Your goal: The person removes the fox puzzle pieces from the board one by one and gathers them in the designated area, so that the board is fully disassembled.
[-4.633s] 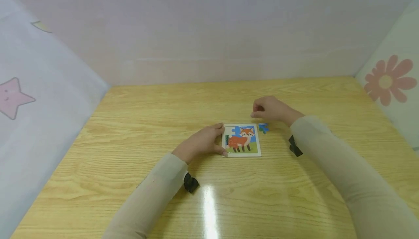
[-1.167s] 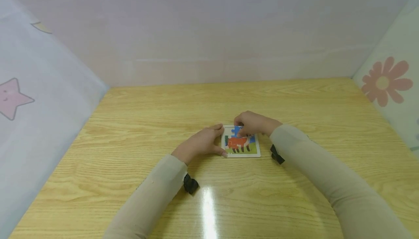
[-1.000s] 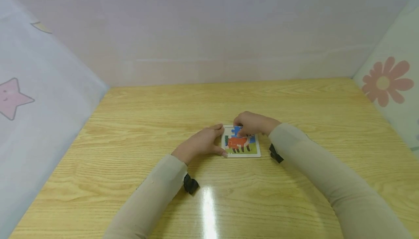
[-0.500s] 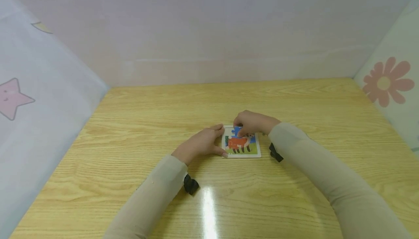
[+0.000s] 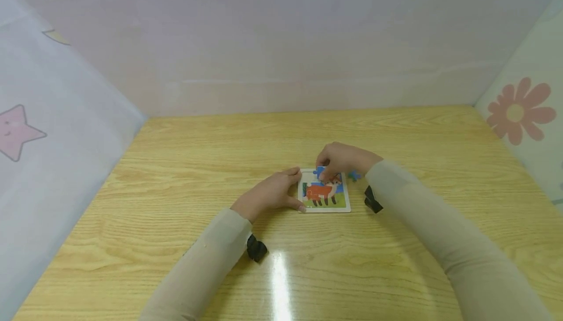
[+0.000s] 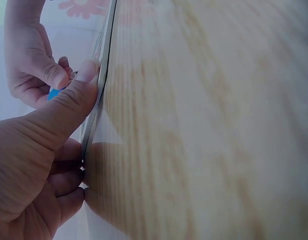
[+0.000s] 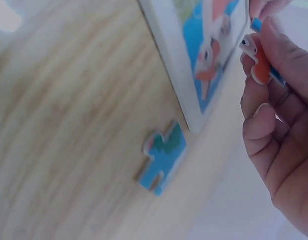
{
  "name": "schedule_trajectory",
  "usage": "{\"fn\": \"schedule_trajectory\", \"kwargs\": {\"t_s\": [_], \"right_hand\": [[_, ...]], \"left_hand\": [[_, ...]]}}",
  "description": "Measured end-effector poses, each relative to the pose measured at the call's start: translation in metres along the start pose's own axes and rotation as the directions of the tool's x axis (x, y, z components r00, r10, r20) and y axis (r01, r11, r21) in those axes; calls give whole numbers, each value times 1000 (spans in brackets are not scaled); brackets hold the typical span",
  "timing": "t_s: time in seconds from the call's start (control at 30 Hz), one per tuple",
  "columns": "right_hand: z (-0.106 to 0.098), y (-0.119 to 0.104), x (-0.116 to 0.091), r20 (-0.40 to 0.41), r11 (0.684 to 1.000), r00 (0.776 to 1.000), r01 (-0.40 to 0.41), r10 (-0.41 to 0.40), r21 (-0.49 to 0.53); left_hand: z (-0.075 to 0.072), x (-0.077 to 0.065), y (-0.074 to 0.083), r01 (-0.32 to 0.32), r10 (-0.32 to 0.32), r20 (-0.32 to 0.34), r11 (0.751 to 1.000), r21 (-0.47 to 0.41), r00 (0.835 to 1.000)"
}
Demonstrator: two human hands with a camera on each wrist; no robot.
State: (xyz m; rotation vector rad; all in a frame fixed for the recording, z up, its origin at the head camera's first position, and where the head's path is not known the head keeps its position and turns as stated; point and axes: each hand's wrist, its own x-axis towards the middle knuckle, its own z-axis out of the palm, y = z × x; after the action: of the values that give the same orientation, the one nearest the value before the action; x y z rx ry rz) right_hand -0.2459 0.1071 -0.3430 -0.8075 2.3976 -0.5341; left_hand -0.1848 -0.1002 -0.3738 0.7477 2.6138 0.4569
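Note:
A square fox jigsaw puzzle in a white frame point(image 5: 327, 209) lies flat on the table. My left hand point(image 5: 272, 190) grips its left side, with the thumb at the near corner and the index finger at the far one. Over the upper part, my right hand point(image 5: 345, 158) pinches a jigsaw piece point(image 7: 261, 67) with blue and part of the fox's face, tilted and lifted off the board in the right wrist view. A loose blue-and-green jigsaw piece point(image 7: 166, 155) rests on the table just right of the frame. Pale bare backing shows at the puzzle's upper left.
The wooden table point(image 5: 198, 150) reaches back to a pale wall point(image 5: 281, 42). Side panels carry a pink star point(image 5: 19, 133) and a red flower point(image 5: 519, 112). Black straps point(image 5: 256, 247) hang under both wrists.
My right hand moved from beyond the loose piece onto the puzzle, then rose slightly with the pinched piece. The loose piece, covered by that hand a moment ago, shows again. The left hand stays put.

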Motion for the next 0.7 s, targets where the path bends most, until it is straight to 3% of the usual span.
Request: {"fn": "schedule_trajectory", "kwargs": {"t_s": [0.47, 0.7], "right_hand": [[-26, 17, -21, 145, 998, 989, 21, -12, -63], [-39, 24, -35, 135, 999, 990, -22, 28, -46]], "left_hand": [[2, 3, 1, 11, -11, 13, 1000, -5, 1000], [1, 3, 2, 16, -16, 17, 1000, -2, 1000]]}}
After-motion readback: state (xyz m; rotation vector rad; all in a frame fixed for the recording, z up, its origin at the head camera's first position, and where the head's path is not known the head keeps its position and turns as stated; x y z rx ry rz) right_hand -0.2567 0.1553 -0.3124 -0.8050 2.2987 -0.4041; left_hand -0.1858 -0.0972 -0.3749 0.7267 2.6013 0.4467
